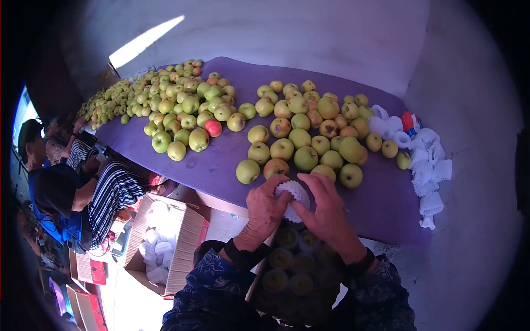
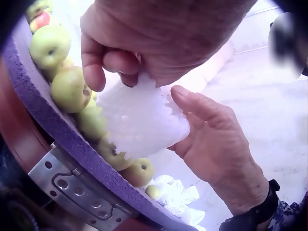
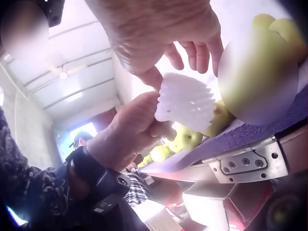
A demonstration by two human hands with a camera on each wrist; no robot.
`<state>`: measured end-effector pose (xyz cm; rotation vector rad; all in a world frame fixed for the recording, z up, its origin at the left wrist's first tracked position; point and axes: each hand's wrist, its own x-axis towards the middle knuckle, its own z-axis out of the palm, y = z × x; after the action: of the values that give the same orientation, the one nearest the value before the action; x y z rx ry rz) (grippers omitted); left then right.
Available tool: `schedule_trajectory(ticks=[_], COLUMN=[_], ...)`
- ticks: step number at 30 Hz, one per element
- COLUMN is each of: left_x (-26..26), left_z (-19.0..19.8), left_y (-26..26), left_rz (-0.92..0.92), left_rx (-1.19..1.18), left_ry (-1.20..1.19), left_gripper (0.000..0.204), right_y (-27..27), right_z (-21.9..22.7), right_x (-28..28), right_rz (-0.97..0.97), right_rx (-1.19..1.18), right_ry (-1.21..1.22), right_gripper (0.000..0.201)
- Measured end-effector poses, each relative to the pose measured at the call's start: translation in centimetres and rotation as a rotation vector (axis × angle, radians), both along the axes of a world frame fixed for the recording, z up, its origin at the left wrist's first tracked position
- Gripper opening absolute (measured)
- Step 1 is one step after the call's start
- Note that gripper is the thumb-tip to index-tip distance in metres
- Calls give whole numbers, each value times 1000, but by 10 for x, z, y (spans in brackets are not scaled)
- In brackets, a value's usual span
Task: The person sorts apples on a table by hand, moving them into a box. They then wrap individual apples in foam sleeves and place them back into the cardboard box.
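Observation:
A white foam net sleeve [image 1: 295,201] is between my two hands, above an open box of apples [image 1: 288,259]. My left hand [image 1: 265,209] pinches the edge of the sleeve; in the left wrist view its fingers curl at the top of the white mesh [image 2: 139,120]. My right hand [image 1: 327,218] has its thumb against the sleeve, while its other fingers are spread and stand off from it, as the right wrist view shows. I cannot tell whether an apple is inside the sleeve. Loose green-yellow apples [image 1: 305,158] lie on the purple-covered table [image 1: 381,207] just beyond my hands.
More apples [image 1: 190,105] are heaped along the table to the left, one of them red [image 1: 213,128]. Foam sleeves [image 1: 428,160] lie at the right end. A cardboard box [image 1: 179,243] with white sleeves stands at lower left, near other people [image 1: 58,190]. A wall [image 1: 458,110] bounds the right.

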<state>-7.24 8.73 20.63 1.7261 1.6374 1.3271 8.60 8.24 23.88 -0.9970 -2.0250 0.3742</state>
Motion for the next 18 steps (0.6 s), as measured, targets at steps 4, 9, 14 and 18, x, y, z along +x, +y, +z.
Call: schedule_trajectory(ticks=[4, 9, 14, 18], left_x=[2, 8, 15, 16], left_z=[-2, -5, 11, 6], left_y=[1, 0, -10, -7], left_rz=[-3, -214, -236, -74], left_rx=[40, -45, -172, 79], left_ry=[-29, -30, 260, 176], left_gripper=[26, 22, 23, 22], right_y=[-2, 14, 21, 17], right_z=[-3, -23, -21, -14], right_x=[2, 13, 20, 21], right_rz=[-61, -140, -107, -33], right_rx=[-37, 72, -74, -249], right_ry=[-36, 22, 184, 102], right_gripper=[45, 32, 28, 30])
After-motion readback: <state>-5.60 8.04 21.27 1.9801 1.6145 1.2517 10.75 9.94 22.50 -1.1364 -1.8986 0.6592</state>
